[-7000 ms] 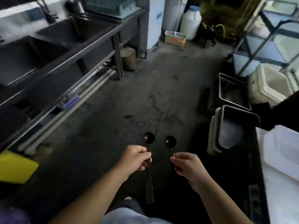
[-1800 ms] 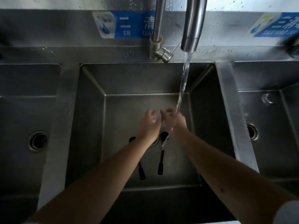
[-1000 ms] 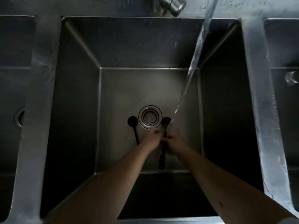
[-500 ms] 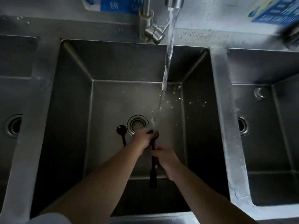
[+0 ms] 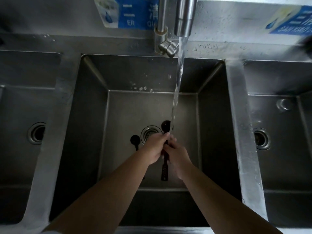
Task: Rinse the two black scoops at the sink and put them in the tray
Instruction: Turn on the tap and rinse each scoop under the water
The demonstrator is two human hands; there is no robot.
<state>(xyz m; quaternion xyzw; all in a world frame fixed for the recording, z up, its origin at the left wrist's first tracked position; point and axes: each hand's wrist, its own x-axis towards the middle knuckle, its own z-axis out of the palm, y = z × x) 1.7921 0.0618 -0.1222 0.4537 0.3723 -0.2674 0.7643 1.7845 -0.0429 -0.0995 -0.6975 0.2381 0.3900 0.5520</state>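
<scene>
On the left, the other scoop [image 5: 135, 142] lies on the bottom of the middle sink [image 5: 91, 115], its bowl just beside the drain [image 5: 149, 132], its handle partly hidden under my left forearm; it is not in the water and I judge it is not yet rinsed. My left hand [image 5: 156, 148] is closed around the upper part of the handle of the scoop I hold [image 5: 165, 149], the fingers [image 5: 164, 136] wrapped tight just below the bowl. My right hand [image 5: 177, 153] is closed on the same handle, touching the left hand, and the perforated end of the handle hangs free below both hands. The bowl of this scoop points away from me and sits at the foot of the water stream [image 5: 179, 78] that falls from the faucet [image 5: 184, 16]. To do this step well I think I should turn the handle slowly, so that water reaches inside and outside of the bowl, and slide one hand down to rub the handle also. A wet handle is slippery, so I would keep one hand firm. The tray is not in view, so I cannot tell where it is
</scene>
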